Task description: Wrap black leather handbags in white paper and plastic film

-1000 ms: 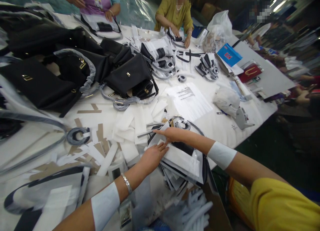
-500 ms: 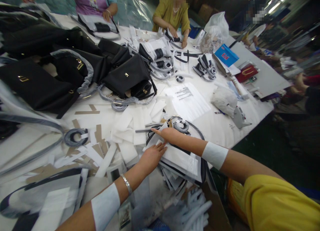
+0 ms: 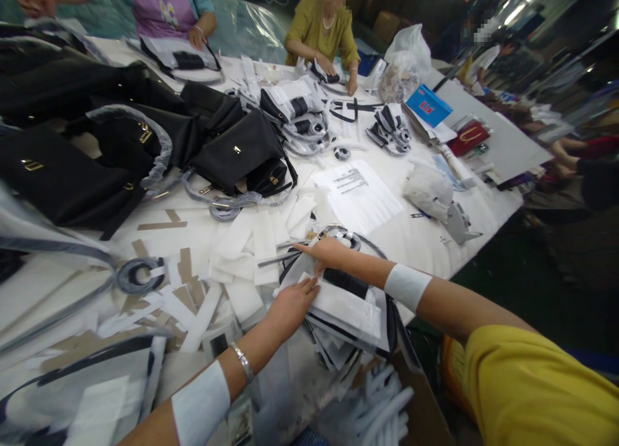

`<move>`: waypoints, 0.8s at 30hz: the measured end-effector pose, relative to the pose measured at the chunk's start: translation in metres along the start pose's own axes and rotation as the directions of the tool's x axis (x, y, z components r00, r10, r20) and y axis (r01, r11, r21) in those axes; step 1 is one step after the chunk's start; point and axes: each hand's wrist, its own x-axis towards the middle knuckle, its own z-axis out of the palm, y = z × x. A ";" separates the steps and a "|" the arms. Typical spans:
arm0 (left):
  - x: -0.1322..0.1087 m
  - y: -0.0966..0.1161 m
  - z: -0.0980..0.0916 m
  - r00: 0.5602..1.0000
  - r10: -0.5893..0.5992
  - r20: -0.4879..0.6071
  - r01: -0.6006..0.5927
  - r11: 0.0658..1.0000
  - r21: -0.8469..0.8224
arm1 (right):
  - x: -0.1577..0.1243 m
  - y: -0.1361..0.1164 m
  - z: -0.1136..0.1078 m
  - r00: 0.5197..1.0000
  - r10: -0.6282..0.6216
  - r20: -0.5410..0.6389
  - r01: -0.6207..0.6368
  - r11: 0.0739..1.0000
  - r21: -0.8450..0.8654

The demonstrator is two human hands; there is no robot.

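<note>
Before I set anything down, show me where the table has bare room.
A good bare patch of tabletop lies between the printed sheet, the crumpled white bundle and the right forearm. A narrower strip runs between sheet and bundle. Left of the left hand is crowded with paper strips; black bags fill the far left.

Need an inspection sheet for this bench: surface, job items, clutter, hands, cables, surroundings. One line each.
Surface: white-covered table, heavily loaded.
Job items: wrapped dark piece with a white sheet lying on it, at the near edge.
Clutter: loose white strips, tan strips, printed paper, black bags.
Hands: left hand rests fingers on the white sheet; right hand is at the piece's far side, grip unclear.
Cables: nothing seen that is plainly a cable; wrapped coil looks like a strap.
Surroundings: co-worker in purple apron and co-worker in olive top across the table.
</note>
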 end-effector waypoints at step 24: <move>-0.004 0.000 0.001 1.000 -0.018 0.024 0.017 0.999 0.041 | -0.045 0.022 0.012 0.932 0.338 -0.132 -0.304 0.926 0.225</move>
